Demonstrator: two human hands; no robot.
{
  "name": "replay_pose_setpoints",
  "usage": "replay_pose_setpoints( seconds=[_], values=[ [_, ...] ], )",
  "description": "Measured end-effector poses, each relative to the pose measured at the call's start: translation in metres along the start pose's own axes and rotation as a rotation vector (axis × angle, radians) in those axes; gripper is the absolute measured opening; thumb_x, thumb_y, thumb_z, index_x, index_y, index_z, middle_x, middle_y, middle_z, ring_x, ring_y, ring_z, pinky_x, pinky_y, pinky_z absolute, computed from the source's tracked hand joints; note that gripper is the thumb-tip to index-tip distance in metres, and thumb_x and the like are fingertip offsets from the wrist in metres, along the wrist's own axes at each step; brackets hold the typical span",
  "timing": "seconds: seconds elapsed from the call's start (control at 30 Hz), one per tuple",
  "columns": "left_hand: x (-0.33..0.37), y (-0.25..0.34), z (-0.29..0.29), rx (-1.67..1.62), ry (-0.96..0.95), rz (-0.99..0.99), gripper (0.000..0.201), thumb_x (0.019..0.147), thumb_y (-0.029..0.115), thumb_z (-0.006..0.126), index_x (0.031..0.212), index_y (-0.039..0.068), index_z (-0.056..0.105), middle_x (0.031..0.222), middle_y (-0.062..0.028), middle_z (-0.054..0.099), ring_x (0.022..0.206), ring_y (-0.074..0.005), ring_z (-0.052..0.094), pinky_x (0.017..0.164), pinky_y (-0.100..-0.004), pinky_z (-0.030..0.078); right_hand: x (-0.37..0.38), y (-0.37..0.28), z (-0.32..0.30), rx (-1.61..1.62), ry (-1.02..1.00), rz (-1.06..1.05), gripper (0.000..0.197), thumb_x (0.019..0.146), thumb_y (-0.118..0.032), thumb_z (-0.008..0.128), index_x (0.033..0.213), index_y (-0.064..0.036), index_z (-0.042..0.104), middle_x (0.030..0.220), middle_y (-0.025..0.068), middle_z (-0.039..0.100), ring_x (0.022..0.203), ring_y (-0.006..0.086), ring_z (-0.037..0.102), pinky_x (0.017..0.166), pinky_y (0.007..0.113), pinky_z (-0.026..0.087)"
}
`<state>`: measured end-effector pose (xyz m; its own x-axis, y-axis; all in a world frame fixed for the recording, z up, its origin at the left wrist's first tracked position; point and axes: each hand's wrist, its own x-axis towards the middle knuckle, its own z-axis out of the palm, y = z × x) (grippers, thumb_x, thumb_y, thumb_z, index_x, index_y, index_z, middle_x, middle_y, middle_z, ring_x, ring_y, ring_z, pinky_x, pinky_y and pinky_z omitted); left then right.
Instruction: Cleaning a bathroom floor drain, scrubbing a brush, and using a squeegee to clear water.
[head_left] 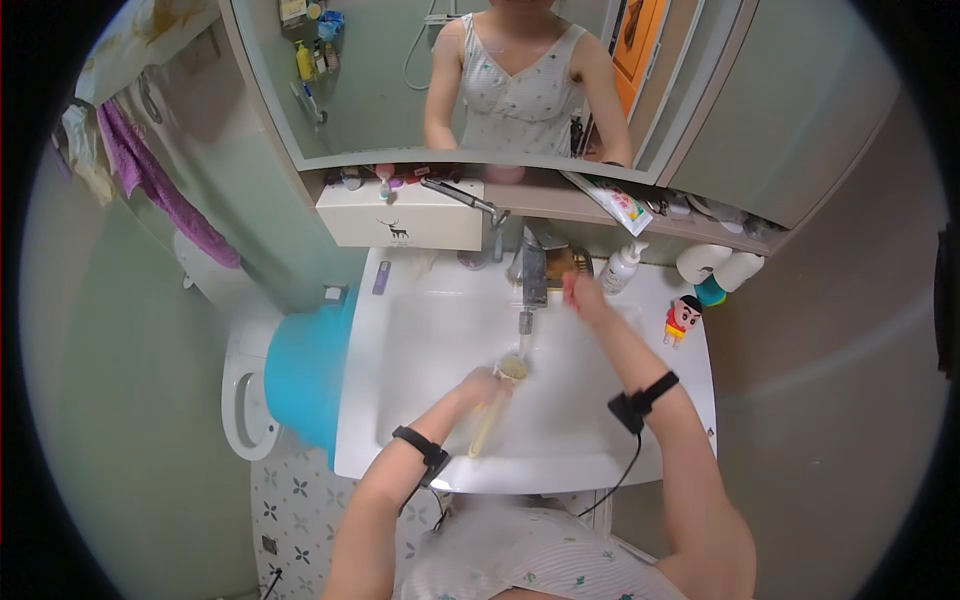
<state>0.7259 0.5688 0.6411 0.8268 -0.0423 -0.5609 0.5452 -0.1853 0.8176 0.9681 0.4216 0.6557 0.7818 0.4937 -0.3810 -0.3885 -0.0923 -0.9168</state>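
Note:
My left hand (482, 387) grips a pale long-handled brush (487, 428) just below its round bristly head. The brush is tilted over the white sink (420, 340), head toward the faucet (534, 280), and its handle slants down toward the front rim. Water seems to run from the faucet's spout onto the brush head. My right hand (586, 297) is beside the faucet, at the back right of the sink, with its fingers curled in. Something reddish shows at those fingers; whether it is a held thing or the fingertips is blurred. A brown dish (568, 262) sits just behind this hand.
A white pump bottle (622, 266) and a cartoon figure (683, 320) stand on the right counter. A white box (400, 217) lies at the back left under the mirror cabinet (440, 120). Left of the sink are a blue tub (310, 370) and a toilet (235, 390).

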Motion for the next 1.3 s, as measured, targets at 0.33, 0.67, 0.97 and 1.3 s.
replay_pose_setpoints(
  seconds=[0.33, 0.67, 0.97, 1.3],
  values=[
    [0.003, -0.049, -0.027, -0.054, 0.052, -0.141, 0.022, 0.063, 0.027, 0.059, 0.064, 0.005, 0.06, 0.048, -0.0044, 0.049, 0.041, -0.0138, 0.043, 0.04, -0.0283, 0.034, -0.098, 0.059, 0.106, -0.241, -0.203, 0.469, 0.03, 0.075, -0.015, 0.044, 0.1, 0.0013, 0.045, 0.091, 0.0154, 0.049, 0.082, 0.0192, 0.051, 0.055, 0.029, 0.048],
    [-0.003, -0.011, -0.009, -0.077, -0.008, -0.078, 0.021, 0.064, 0.024, 0.059, 0.07, 0.004, 0.06, 0.058, -0.0049, 0.053, 0.048, -0.0133, 0.045, 0.044, -0.0285, 0.036, -0.085, -0.11, 0.057, -0.046, -0.164, 0.148, 0.056, 0.071, -0.034, 0.054, 0.115, -0.0079, 0.033, 0.106, 0.0068, 0.041, 0.085, 0.0147, 0.046, 0.062, 0.034, 0.044],
    [-0.005, 0.002, -0.009, -0.032, -0.034, -0.096, 0.024, 0.06, 0.024, 0.062, 0.076, 0.006, 0.061, 0.07, -0.0084, 0.057, 0.062, -0.0159, 0.051, 0.056, -0.0272, 0.041, -0.014, -0.151, 0.082, -0.523, -0.543, -0.144, 0.03, 0.073, -0.033, 0.053, 0.085, -0.0052, 0.053, 0.068, 0.0001, 0.051, 0.061, 0.0046, 0.043, 0.045, 0.02, 0.034],
    [-0.002, -0.011, -0.014, 0.024, 0.011, -0.131, 0.027, 0.06, 0.029, 0.061, 0.077, 0.008, 0.06, 0.073, -0.0098, 0.058, 0.066, -0.0185, 0.053, 0.061, -0.0291, 0.041, 0.018, -0.145, 0.09, -0.477, -0.387, -0.203, 0.022, 0.076, -0.027, 0.049, 0.074, -0.0054, 0.053, 0.059, -0.0003, 0.049, 0.046, 0.0068, 0.043, 0.038, 0.019, 0.033]
  ],
)
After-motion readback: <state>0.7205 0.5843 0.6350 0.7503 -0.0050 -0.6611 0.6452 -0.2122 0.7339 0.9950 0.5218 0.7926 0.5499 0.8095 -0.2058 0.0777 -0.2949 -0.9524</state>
